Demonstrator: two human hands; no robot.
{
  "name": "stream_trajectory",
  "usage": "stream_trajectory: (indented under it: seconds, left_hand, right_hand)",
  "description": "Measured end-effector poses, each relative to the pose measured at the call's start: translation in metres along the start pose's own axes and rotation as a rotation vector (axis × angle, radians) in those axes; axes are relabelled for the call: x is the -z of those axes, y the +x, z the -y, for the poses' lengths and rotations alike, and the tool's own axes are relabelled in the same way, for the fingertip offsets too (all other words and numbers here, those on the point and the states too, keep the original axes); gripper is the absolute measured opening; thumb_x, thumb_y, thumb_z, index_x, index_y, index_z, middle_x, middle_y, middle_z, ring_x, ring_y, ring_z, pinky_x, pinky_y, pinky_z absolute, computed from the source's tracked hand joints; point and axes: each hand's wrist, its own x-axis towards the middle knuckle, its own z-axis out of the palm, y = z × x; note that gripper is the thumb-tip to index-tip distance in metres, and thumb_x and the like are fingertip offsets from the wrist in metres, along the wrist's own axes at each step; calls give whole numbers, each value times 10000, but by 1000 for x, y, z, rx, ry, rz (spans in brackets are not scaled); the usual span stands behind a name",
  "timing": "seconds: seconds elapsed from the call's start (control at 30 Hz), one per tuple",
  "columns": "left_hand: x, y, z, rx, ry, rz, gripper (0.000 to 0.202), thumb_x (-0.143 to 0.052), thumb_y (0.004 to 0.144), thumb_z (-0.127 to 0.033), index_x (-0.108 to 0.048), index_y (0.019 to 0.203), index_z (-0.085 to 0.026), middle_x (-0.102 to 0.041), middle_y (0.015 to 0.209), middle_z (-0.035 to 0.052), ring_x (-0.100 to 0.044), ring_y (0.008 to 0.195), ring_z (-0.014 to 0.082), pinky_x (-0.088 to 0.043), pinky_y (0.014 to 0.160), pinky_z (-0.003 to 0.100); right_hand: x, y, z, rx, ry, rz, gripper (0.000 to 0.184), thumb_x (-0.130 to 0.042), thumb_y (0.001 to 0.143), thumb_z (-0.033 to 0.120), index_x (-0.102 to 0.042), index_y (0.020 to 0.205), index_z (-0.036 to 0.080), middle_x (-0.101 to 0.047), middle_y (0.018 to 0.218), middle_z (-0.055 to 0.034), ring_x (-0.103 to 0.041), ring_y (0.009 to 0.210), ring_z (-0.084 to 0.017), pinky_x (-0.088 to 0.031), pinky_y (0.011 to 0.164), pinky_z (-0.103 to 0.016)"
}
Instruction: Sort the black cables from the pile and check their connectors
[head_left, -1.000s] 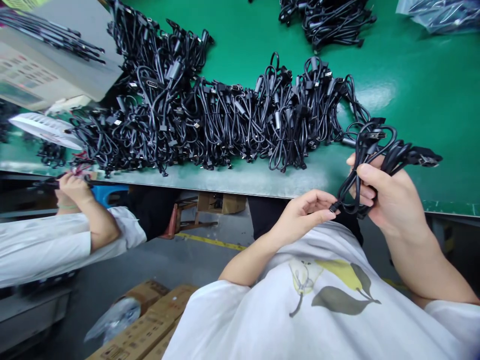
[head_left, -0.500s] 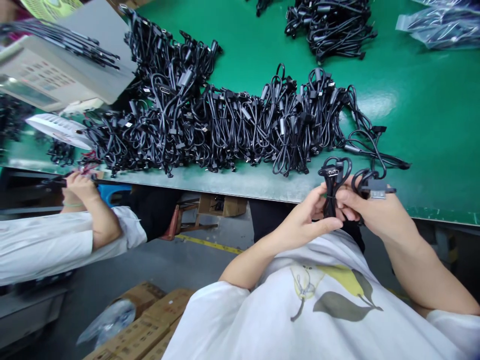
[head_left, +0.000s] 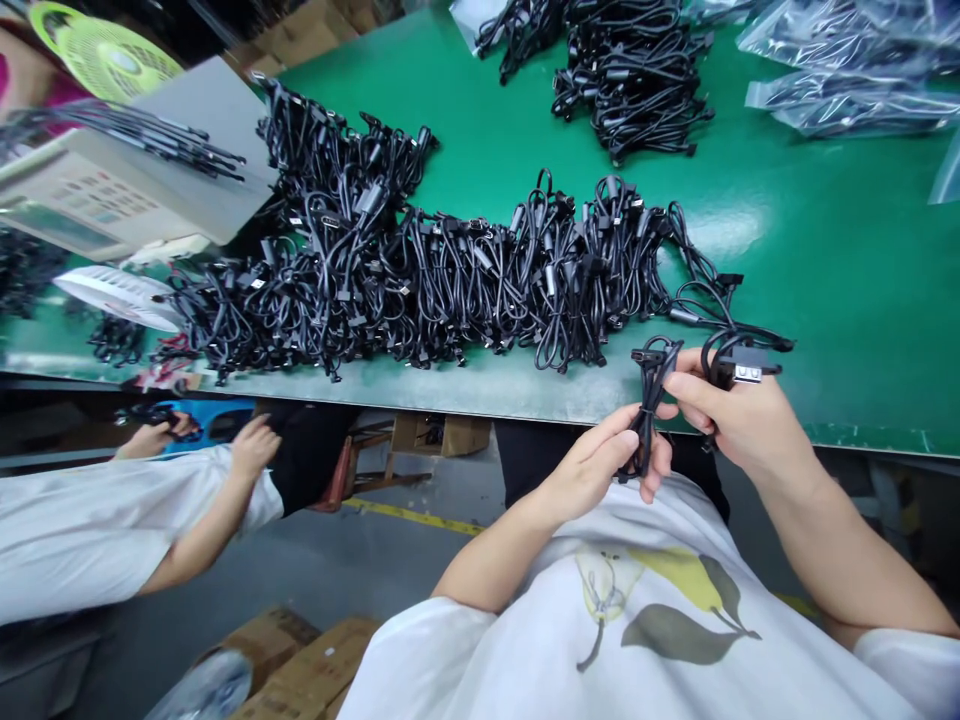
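Left hand [head_left: 589, 470] is pinching a black cable bundle [head_left: 652, 395] between thumb and bent fingers, nearly closed. I am finding the markings on the beige machine [head_left: 101, 195] too blurred to read. The bundle is showing a narrow waist and looped top at the tabletop's [head_left: 840, 270] near edge; the right hand [head_left: 754, 420], fingers folded, is gripping a second black cable [head_left: 735, 360].

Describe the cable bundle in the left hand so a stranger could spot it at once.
Find the green table, then its near edge, right of the long cable pile. There the left hand grips a slim black bundle, gathered midway. It's held apart from the pile, left of the cable with a pale plug in the right hand.
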Motion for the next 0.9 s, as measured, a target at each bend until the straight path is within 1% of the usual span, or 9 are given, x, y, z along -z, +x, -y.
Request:
stream_trajectory:
  seconds: [0.13,0.23,0.37,0.47,0.53,0.63,0.7,0.8,0.9]
  left_hand:
    - [-3,1,1,-31,33,-15,530,-551,1001,-525,-562,1370,-144,-608,854,37,-564,641,114,-498,615,262]
    - [-7,1,3,-64,158,-66,536,-519,1021,-539,-541,1388,-149,-578,880,34,-530,669,106,-474,626,252]
    - [-12,0,5,-99,309,-142,547,-469,1043,-542,-504,1428,-156,-562,937,42,-507,705,106,-468,672,265]
    - [-12,1,4,-99,324,-145,556,-459,1042,-554,-497,1425,-153,-555,948,46,-496,705,110,-469,680,273]
    - [-12,2,1,-100,351,-144,550,-445,1041,-567,-498,1410,-162,-552,949,45,-492,711,116,-467,684,276]
    - [-10,4,-2,-63,446,-70,473,-406,1056,-557,-560,1259,-159,-539,904,34,-487,736,128,-458,713,283]
    - [-10,5,-2,-15,511,2,435,-386,1064,-546,-577,1119,-160,-525,857,23,-477,737,132,-450,734,289]
    - [-10,9,1,67,495,59,450,-369,1058,-575,-554,1129,-171,-523,839,13,-472,704,133,-455,715,293]
    - [-12,13,3,82,507,125,508,-363,1052,-590,-531,1283,-169,-590,956,61,-568,803,172,-514,800,332]
  right_hand:
    - [4,-1,1,-24,-70,-16,350,-854,800,477,-736,928,173,-510,522,63,-380,443,-77,-282,416,-216]
    - [5,-3,6,38,-188,-17,292,-817,839,428,-677,752,186,-483,511,59,-391,462,-85,-301,436,-229]
    - [5,-4,13,130,-258,-23,442,-833,815,376,-516,562,200,-461,504,51,-399,483,-92,-329,463,-241]
    - [5,-1,10,100,-204,1,377,-838,810,399,-588,614,196,-474,514,52,-381,471,-93,-314,442,-241]
    - [3,1,5,71,-98,51,270,-802,842,419,-692,746,192,-584,618,25,-431,503,-104,-361,455,-238]
    - [1,-1,-5,20,104,115,288,-743,881,479,-769,1015,225,-737,929,-42,-617,690,-163,-504,563,-262]
    - [1,-7,-11,-73,187,137,364,-719,888,525,-761,1106,237,-759,1009,-69,-679,776,-204,-539,575,-284]
    - [7,-19,-17,-228,265,191,327,-680,903,516,-746,1009,214,-747,896,-65,-678,694,-201,-550,569,-308]
    - [21,-27,-14,-246,347,239,286,-638,916,493,-678,859,216,-641,746,-10,-611,613,-173,-566,657,-347]
